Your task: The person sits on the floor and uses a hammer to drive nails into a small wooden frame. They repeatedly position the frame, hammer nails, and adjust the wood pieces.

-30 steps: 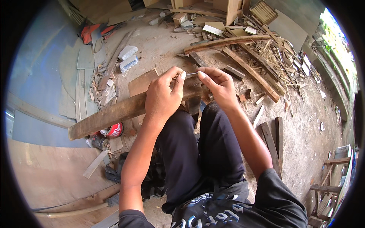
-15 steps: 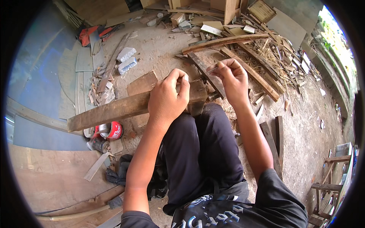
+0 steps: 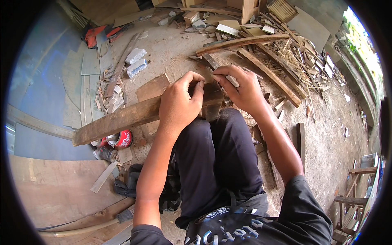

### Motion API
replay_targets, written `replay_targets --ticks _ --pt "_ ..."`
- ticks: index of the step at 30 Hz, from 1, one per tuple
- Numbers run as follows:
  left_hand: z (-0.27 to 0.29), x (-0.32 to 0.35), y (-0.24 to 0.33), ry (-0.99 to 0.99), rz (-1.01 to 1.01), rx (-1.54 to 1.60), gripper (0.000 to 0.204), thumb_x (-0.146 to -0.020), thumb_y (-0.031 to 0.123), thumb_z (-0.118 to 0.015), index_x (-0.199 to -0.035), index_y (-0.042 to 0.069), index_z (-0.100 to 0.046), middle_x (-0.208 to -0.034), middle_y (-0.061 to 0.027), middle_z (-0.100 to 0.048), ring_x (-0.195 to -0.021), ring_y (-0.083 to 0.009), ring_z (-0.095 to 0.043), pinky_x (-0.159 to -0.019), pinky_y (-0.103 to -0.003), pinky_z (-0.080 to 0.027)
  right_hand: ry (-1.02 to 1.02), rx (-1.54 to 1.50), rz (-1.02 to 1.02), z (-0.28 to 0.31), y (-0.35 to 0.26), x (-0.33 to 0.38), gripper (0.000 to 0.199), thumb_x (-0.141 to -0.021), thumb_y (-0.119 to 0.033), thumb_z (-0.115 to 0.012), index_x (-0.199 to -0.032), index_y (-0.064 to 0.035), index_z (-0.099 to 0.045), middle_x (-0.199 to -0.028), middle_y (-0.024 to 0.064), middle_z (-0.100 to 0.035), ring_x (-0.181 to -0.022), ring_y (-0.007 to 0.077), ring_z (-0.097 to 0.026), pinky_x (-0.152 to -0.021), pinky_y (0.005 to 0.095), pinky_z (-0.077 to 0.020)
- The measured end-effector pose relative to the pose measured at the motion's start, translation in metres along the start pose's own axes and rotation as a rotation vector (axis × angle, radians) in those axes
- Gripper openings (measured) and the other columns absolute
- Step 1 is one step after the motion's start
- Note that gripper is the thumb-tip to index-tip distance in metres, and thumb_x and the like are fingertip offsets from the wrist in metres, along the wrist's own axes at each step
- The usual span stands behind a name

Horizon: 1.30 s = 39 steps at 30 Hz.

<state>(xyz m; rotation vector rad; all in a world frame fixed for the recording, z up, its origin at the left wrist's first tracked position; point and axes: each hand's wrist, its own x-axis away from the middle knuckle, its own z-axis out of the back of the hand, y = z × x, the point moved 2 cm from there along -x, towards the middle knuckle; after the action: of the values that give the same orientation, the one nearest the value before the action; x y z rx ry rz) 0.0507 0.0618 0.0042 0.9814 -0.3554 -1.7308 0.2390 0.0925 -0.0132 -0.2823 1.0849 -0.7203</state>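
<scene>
A long brown wooden beam (image 3: 122, 120) lies crosswise over my knees, its left end reaching past the paint cans. Above the beam, my left hand (image 3: 181, 98) is closed, thumb and index finger pinched together; whatever lies between them is hidden. My right hand (image 3: 241, 90) is closed too, a little to the right of the beam's right end. Its thumb and forefinger pinch close to the left fingertips, and what they hold is too small to make out. A short wooden piece (image 3: 211, 112) sits under the beam between my knees.
Loose beams (image 3: 269, 75) and a heap of wood scraps (image 3: 306, 61) lie ahead on the right. Pale broken blocks (image 3: 136, 67) rest on the dirt floor (image 3: 167, 45). A red paint can (image 3: 123, 139) stands at left, near a plywood sheet (image 3: 61, 188).
My right hand has moved left and slightly down, bringing its fingertips close to those of my left hand. A thin small piece showed in its pinch before. The left hand has barely shifted.
</scene>
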Motion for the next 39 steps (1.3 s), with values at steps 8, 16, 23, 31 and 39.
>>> replay_targets --ticks 8,16,23,31,39 --pt "0.009 -0.009 -0.005 -0.232 0.134 0.211 0.021 -0.093 0.011 -0.071 -0.11 -0.001 -0.075 -0.098 -0.0144 -0.078 -0.091 -0.0133 -0.071 -0.084 -0.032 -0.054 -0.052 -0.03 0.043 -0.002 -0.002 -0.002 0.014 -0.094 -0.009 -0.071 -0.108 -0.0044 -0.071 -0.099 0.0157 -0.074 -0.097 0.0375 -0.07 -0.083 0.0439 -0.0559" --pt "0.001 -0.013 0.009 -0.124 0.112 0.156 0.021 -0.089 0.014 -0.078 -0.105 0.0 -0.078 -0.086 -0.0147 -0.077 -0.077 -0.0146 -0.071 -0.075 -0.033 -0.055 0.004 -0.002 0.122 -0.004 -0.003 -0.005 0.018 -0.088 -0.003 -0.076 -0.106 -0.0005 -0.074 -0.101 0.0142 -0.073 -0.093 0.0313 -0.072 -0.082 0.0386 -0.0567" --pt "-0.006 -0.01 -0.008 -0.076 0.046 0.174 0.02 -0.09 0.016 -0.079 -0.098 -0.003 -0.078 -0.08 -0.0091 -0.077 -0.072 -0.0091 -0.066 -0.069 -0.03 -0.053 0.064 -0.046 0.161 0.003 0.013 0.003 0.032 -0.095 -0.007 -0.073 -0.126 -0.0016 -0.068 -0.115 0.0147 -0.071 -0.102 0.0249 -0.07 -0.09 0.0351 -0.056" --pt "0.012 -0.006 -0.02 -0.014 0.109 0.129 0.017 -0.091 0.01 -0.08 -0.092 -0.006 -0.075 -0.081 -0.0001 -0.072 -0.076 -0.0044 -0.059 -0.072 -0.022 -0.048 0.148 0.174 -0.98 -0.025 0.195 0.277 0.032 -0.099 -0.026 -0.072 -0.114 0.002 -0.066 -0.096 0.0175 -0.076 -0.089 0.0215 -0.073 -0.08 0.0371 -0.0585" --pt "0.004 -0.004 -0.013 -0.013 0.063 0.12 0.019 -0.091 0.015 -0.08 -0.09 -0.003 -0.077 -0.08 -0.002 -0.074 -0.075 -0.0065 -0.062 -0.072 -0.025 -0.05 -0.266 0.372 -1.488 -0.107 0.168 0.475 0.068 -0.088 -0.05 -0.078 -0.117 0.009 -0.058 -0.107 0.0342 -0.068 -0.106 0.0475 -0.068 -0.089 0.0533 -0.0555"
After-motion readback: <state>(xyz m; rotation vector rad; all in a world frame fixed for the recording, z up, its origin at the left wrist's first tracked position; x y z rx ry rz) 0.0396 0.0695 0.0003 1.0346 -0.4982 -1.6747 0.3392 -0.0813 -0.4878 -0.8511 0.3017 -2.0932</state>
